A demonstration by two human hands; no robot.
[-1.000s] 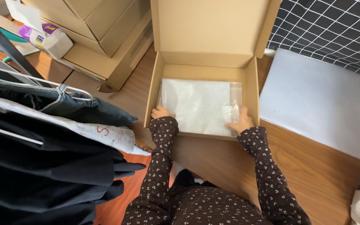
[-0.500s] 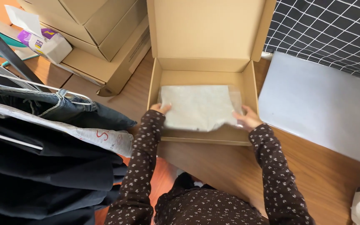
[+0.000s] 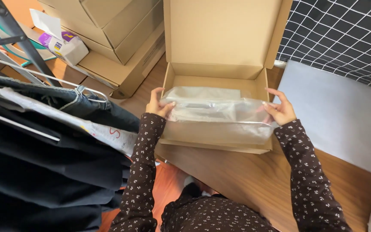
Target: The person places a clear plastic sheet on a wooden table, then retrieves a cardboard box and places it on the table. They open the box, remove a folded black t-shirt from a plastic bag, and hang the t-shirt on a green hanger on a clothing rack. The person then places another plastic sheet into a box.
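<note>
Wooden counter [image 3: 245, 180] carrying an open brown cardboard box [image 3: 220, 56], with a clear plastic bag [image 3: 220, 116] held over it.

Dark clothes [image 3: 44, 163] hang on a metal rack at the left, stacked cardboard cartons [image 3: 117, 34] sit behind, and a black grid-patterned panel [image 3: 344, 38] stands at the right above a pale grey sheet [image 3: 336, 116]. Both sleeves are dark with small dots. Left hand [image 3: 157, 103] grips the bag's left edge, fingers closed on it; right hand [image 3: 280, 109] pinches the right edge likewise, the bag raised just above the box's tray.

Open mailer box [image 3: 220, 34] on the wooden table [image 3: 245, 180] — clothes rack [image 3: 31, 129] left, stacked cartons [image 3: 108, 30] behind-left, grid panel [image 3: 344, 34] right.
</note>
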